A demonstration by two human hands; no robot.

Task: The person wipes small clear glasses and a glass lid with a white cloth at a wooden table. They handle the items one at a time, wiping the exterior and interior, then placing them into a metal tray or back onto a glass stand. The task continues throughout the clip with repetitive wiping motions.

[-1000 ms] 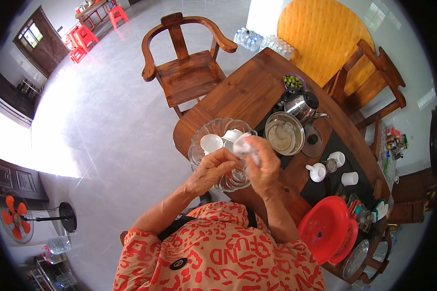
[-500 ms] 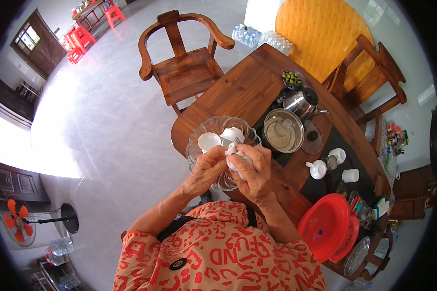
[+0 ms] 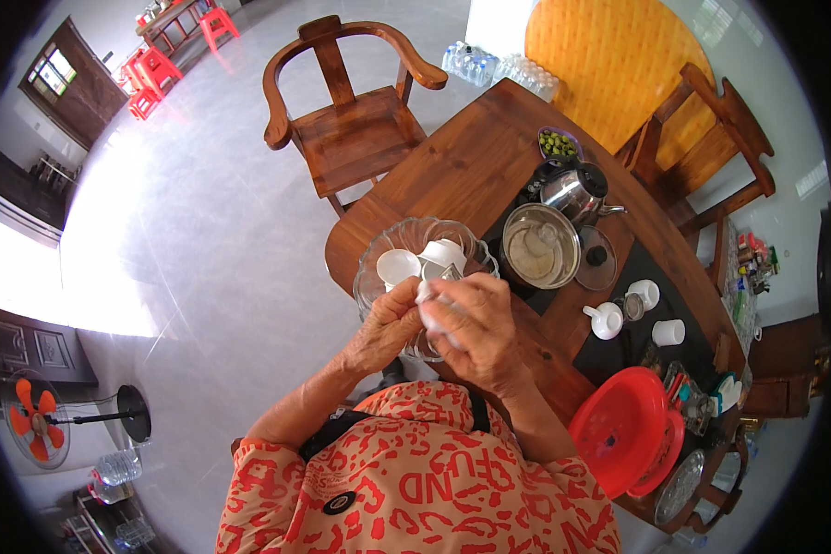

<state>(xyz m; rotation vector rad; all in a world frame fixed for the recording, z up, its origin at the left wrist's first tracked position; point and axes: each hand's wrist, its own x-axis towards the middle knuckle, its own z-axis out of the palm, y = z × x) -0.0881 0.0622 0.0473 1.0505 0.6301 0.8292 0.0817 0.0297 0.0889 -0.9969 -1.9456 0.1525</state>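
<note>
Above the near rim of a scalloped glass bowl, my two hands come together. My right hand is closed on a crumpled white cloth, its fingers slightly blurred. The fingers of my left hand are pinched right against the cloth; what lies between them is hidden. Inside the bowl rest a white cup on the left and another white cup beside it. A shiny piece just past my right fingertips is too small to name.
The wooden table holds a steel pot, a glass lid, a kettle, a bowl of green fruit, a white teapot and red plastic basins. A wooden armchair stands at the far left side.
My right hand has shifted slightly left and turned over the cloth, covering more of it. My left hand has stayed nearly in place.
</note>
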